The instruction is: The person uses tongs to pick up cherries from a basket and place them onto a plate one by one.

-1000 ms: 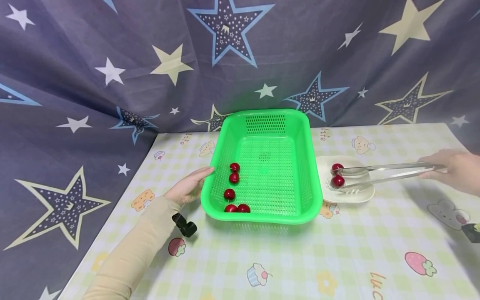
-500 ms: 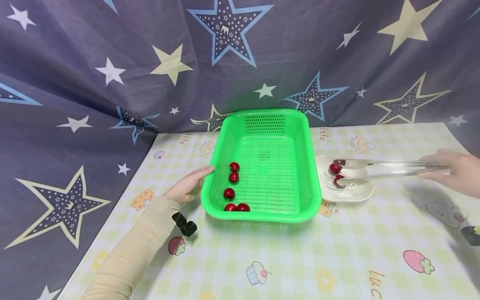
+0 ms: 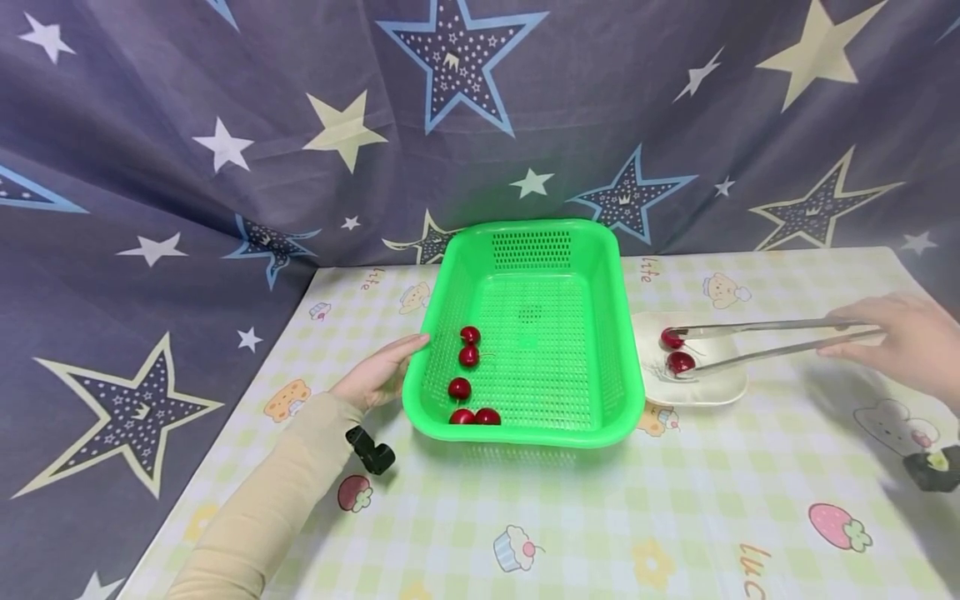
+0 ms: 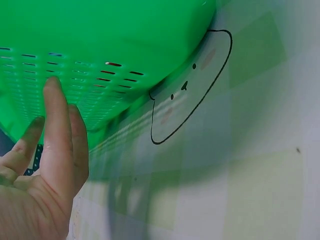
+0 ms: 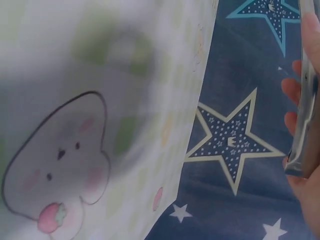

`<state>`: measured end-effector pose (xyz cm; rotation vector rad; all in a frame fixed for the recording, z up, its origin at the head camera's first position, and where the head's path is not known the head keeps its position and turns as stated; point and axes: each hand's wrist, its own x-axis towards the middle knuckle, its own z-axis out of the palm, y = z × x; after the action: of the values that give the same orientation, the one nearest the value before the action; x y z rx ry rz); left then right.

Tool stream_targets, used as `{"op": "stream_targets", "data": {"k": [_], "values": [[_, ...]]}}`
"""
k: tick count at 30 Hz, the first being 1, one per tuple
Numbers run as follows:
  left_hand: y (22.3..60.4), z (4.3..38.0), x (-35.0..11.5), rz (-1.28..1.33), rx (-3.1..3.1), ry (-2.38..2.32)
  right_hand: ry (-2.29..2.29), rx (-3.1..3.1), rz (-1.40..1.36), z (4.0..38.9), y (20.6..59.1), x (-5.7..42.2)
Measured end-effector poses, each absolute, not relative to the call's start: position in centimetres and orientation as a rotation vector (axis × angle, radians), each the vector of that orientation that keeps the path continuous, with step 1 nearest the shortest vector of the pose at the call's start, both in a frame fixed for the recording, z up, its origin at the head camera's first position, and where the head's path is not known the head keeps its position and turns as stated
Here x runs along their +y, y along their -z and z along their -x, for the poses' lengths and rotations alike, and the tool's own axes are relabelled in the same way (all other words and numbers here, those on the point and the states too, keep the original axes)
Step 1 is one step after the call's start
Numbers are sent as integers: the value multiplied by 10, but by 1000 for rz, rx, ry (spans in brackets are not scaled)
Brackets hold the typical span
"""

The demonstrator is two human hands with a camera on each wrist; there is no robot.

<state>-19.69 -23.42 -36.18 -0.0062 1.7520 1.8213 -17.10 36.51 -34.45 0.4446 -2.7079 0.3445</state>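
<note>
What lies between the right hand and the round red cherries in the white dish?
In the head view, silver metal tongs run from the right hand over checked tablecloth and white dish to the cherries.

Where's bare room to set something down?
Free: tablecloth in front of the green basket, bordered by its near rim and the left sleeve; the basket's right half, beside five cherries. Crowded: white dish, with two cherries and tongs over it; the basket's left wall, where the left grip touches.

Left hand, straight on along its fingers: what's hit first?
The side wall of the green basket. The left hand's fingers point at it and look right against it, though depth leaves actual contact uncertain.
</note>
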Motion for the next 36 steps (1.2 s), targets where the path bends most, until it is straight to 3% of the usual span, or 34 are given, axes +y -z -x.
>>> {"op": "stream_targets", "data": {"k": [24, 36], "values": [[366, 198, -236, 23, 1784, -1807, -208, -2742, -455, 183, 301, 297], [365, 199, -237, 14, 1777, -1804, -281, -2647, -731, 198, 285, 260]]}}
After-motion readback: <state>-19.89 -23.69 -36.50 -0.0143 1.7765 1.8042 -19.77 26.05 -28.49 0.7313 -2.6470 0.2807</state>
